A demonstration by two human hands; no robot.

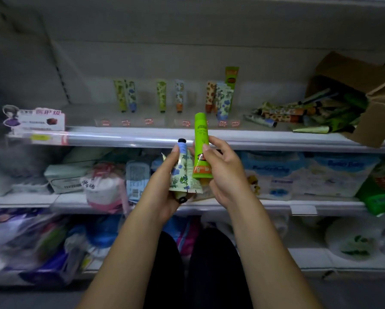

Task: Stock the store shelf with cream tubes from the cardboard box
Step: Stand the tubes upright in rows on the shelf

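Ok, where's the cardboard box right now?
Head view, far right: the cardboard box lies on its side on the upper shelf, cream tubes spilling from it toward the left.

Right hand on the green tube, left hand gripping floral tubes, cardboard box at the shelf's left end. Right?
No: head view shows the cardboard box at the right end of the shelf. Right hand holds the green tube, left hand the floral tubes.

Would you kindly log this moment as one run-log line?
left hand: grips floral tubes | right hand: pinches green tube, cap up | shelf: standing tubes at back | cardboard box: shelf's right end, loose tubes spilling out
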